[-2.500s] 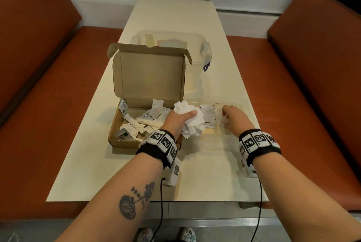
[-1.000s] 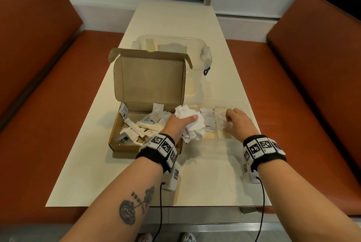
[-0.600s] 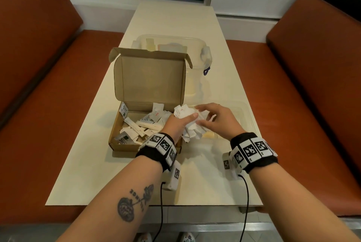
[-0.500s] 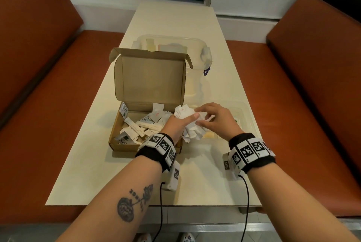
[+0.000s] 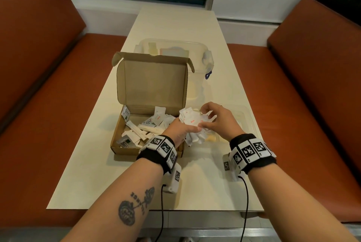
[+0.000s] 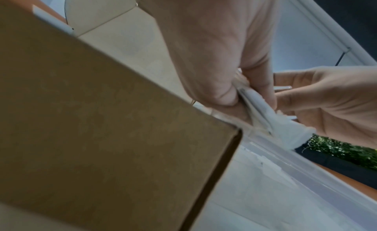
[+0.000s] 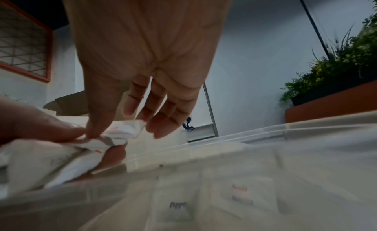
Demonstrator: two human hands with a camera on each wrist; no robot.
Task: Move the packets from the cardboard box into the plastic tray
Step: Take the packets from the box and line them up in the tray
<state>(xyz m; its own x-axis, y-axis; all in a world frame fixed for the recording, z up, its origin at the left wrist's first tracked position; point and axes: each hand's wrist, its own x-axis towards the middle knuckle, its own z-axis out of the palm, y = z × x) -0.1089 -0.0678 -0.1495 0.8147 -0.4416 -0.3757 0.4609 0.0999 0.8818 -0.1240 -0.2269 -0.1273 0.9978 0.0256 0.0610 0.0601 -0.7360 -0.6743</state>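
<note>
Head view: your left hand point(image 5: 181, 130) clutches a packet bunch point(image 5: 192, 122) beside the cardboard box point(image 5: 125, 144); your right hand point(image 5: 218, 120) pinches one packet; many remain boxed, few lie in the plastic tray point(image 5: 252, 122).

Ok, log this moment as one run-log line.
left hand: grips bunch of packets | right hand: pinches one packet from bunch | cardboard box: packets remain | plastic tray: some packets in

Cream table point(image 5: 195, 187) bears cardboard box point(image 5: 136, 149), plastic tray point(image 5: 248, 120), lidded tub point(image 5: 207, 60)
</note>
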